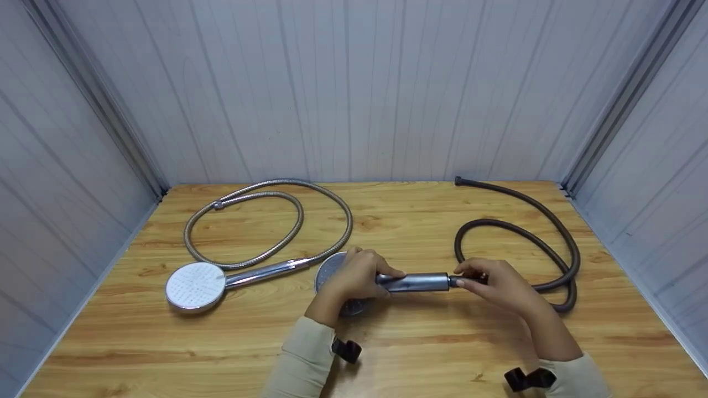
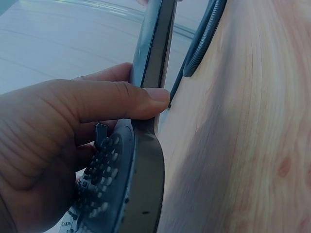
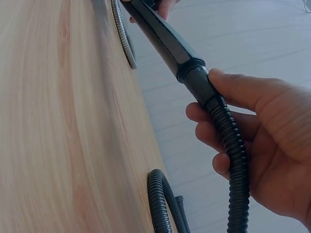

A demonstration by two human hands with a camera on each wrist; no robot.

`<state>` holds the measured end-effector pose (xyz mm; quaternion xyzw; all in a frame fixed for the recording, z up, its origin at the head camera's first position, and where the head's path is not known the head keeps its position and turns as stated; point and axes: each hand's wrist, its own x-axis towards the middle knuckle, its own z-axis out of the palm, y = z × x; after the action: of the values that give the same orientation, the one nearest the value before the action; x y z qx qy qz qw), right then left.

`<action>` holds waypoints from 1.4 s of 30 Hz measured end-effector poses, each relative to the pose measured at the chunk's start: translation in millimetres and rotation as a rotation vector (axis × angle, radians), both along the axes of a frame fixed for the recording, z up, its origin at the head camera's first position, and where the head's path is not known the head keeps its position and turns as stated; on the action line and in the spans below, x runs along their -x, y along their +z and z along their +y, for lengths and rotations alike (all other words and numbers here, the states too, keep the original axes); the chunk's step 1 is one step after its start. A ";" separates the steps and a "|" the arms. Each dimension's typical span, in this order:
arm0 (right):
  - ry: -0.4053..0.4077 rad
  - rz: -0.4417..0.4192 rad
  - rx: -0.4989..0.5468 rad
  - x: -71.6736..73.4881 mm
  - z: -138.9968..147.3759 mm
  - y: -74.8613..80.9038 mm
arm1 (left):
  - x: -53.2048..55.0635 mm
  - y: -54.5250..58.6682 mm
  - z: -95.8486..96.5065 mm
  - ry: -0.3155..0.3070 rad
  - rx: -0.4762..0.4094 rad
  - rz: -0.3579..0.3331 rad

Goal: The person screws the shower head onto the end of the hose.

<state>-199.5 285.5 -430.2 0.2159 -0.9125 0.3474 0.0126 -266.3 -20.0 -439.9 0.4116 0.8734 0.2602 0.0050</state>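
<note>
Wood-grain table (image 1: 409,359) before pale panel wall (image 1: 354,88). Mid-table, left fingers (image 1: 391,270) grip grey shower head (image 1: 326,270) near neck; right fingers (image 3: 209,134) pinch dark hose end (image 3: 200,86) at base of handle (image 1: 420,282). Best hold handle still, hose end straight; tilt could jam joint.

Your 3 cameras: 1 high and far, 2 close.
Your head view looks forward and down on the left fingers (image 1: 389,269) and right fingers (image 1: 470,265); each wrist view looks closely along its own fingers, the tabletop (image 2: 233,160) tipped on edge beside them. Both share the shower handle (image 3: 160,39) between your fingers.
</note>
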 end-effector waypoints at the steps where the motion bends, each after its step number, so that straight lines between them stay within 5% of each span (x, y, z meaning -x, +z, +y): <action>1: 0.000 -0.004 -0.001 0.1 0.1 -0.3 | -0.3 0.3 0.1 -0.002 -0.002 0.005; 7: -0.006 -0.021 0.002 -0.2 -0.2 -0.4 | -0.7 0.4 -0.1 -0.003 -0.008 0.003; 18: -0.004 0.084 0.028 1.5 -0.7 -0.8 | 0.5 0.5 -0.3 0.002 -0.002 -0.036; 42: -0.002 0.069 0.047 0.4 0.6 -0.6 | -0.5 1.1 -0.8 -0.001 -0.004 -0.005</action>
<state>-199.9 286.1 -430.8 0.2265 -0.9033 0.3609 0.0493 -265.7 -20.8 -438.7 0.4115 0.8726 0.2632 0.0065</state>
